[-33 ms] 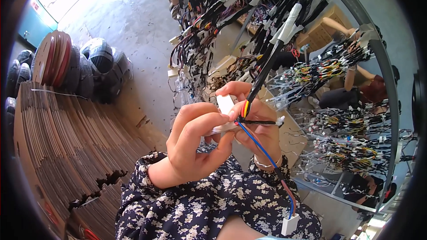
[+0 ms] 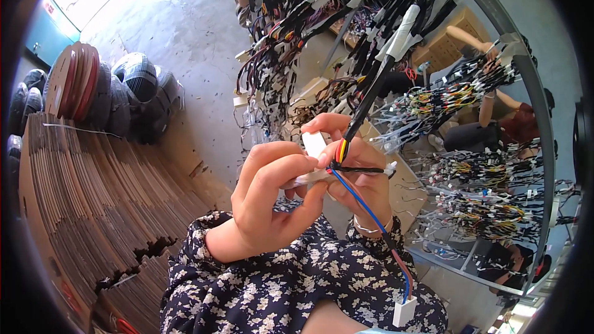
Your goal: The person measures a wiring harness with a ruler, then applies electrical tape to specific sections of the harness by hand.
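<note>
Left hand (image 2: pixel 263 195): fingers curled, thumb and fingertips closed on a whitish strip (image 2: pixel 309 178) just beside the branching point of a wire harness (image 2: pixel 371 96). Right hand (image 2: pixel 373 193): bent around the harness at the same point and gripping it, with a fingertip at the upper end of a white tab (image 2: pixel 314 144); the fingers behind the wires are partly hidden. The harness slants down from the upper right into the grip, its black wrapping giving way to bare red and yellow wires (image 2: pixel 342 150). A short black branch (image 2: pixel 365 171) runs rightward across the right hand; blue and brown wires (image 2: pixel 371 213) descend to a white connector (image 2: pixel 404 312) hanging in front of the floral garment (image 2: pixel 266 291). Above and beyond, taped harness bundles (image 2: pixel 322 0) hang near the upper corner of a metal rack (image 2: pixel 537 80); further multicoloured bundles (image 2: pixel 489 210) hang along its right side. Behind the rack, a co-worker's hand (image 2: pixel 490 47) reaches to one bundle. At left stands a row of flattened cardboard (image 2: pixel 105 192), with reddish-brown reels (image 2: pixel 73 80) and film-wrapped black coils (image 2: pixel 137 79) by its far edge, beside the grey floor (image 2: pixel 192 18)
</note>
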Motion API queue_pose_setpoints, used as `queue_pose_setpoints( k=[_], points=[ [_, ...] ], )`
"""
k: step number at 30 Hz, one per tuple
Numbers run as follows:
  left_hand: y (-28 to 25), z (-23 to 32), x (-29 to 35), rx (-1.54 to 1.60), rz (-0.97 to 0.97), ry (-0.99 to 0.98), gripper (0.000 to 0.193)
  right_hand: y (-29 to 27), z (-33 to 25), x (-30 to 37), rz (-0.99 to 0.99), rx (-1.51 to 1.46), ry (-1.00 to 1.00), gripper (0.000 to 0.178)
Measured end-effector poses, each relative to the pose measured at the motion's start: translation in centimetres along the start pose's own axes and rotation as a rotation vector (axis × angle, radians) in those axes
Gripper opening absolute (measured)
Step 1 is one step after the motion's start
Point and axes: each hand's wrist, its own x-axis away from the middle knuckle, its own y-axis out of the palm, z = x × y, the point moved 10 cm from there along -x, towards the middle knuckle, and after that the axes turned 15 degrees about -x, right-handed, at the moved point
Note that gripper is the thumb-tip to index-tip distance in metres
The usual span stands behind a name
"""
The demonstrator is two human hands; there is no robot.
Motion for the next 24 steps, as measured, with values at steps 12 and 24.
queue_pose_setpoints(
  k=[12, 24],
  points=[
    [1.6, -0.4, -0.7, -0.021, -0.230, -0.196, 0.025, -1.4, 0.2, 1.7, 0.179, -0.102, 0.181, 0.065],
    [2.3, 1.1, -1.7, -0.033, -0.295, 0.034, 0.032, -0.5, -1.0, 3.9, 0.217, -0.135, 0.515, 0.060]
  ],
)
